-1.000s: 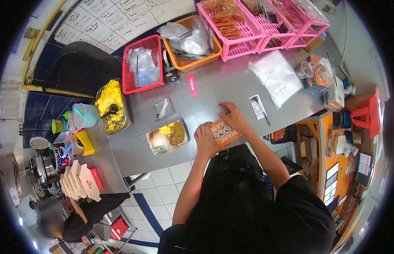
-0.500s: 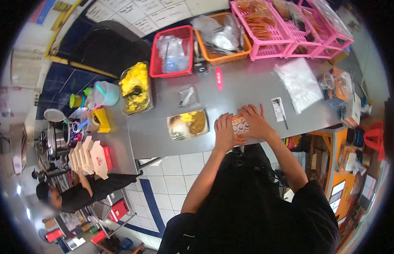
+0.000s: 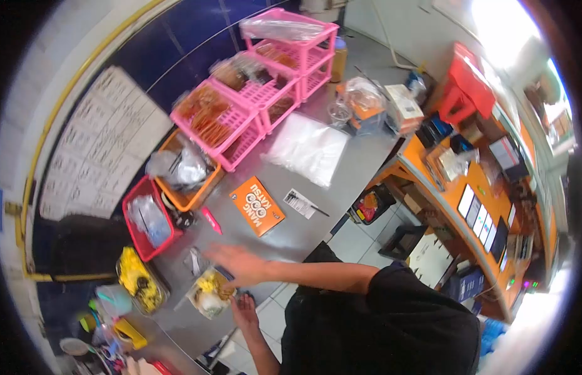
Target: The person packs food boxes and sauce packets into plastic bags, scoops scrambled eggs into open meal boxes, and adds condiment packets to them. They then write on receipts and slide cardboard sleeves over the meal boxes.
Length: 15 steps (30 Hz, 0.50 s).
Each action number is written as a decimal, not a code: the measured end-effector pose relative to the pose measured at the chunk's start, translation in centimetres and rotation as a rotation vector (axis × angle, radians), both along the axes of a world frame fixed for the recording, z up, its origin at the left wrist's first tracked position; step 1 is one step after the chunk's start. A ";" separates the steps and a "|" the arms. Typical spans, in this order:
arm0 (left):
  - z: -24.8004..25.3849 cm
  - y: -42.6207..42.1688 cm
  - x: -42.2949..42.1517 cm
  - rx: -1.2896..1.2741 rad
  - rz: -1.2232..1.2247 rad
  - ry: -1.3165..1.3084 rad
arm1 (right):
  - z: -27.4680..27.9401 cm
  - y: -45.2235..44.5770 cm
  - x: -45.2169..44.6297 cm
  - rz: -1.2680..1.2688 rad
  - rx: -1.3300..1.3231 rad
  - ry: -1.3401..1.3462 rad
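Observation:
A meal tray (image 3: 210, 303) with white rice, yellow shredded food and a brown portion lies on the steel counter. My right hand (image 3: 238, 265), blurred by motion, reaches over the tray's far side with its fingers stretched out. By the tray's near edge is my left hand (image 3: 246, 311), fingers apart; whether it touches the tray I cannot tell. Apart from both hands, an orange box (image 3: 258, 206) printed "MANG KATSU" lies flat. A small clear packet with something white (image 3: 194, 261) rests just beyond the tray.
Beyond the box are a printed slip (image 3: 300, 203), a pink marker (image 3: 211, 220) and a stack of clear bags (image 3: 308, 149). Pink racks (image 3: 247, 134), an orange basket (image 3: 188, 172), a red basket (image 3: 152, 219) and a yellow food container (image 3: 141, 281) line the wall side.
Both hands have let go of the orange box and moved over to the meal tray. The box now lies farther in on the counter. My view has turned to the right.

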<state>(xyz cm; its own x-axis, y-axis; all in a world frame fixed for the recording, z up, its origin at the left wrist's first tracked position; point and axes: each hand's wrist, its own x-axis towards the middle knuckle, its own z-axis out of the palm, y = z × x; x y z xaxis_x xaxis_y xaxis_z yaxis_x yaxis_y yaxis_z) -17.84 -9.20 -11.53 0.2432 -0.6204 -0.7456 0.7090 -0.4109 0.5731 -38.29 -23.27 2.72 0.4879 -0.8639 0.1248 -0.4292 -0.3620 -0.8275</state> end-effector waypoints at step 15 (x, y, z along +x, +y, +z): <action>1.5 3.0 -2.3 0.003 -0.083 -0.190 | -1.7 3.2 2.2 0.022 -0.082 0.128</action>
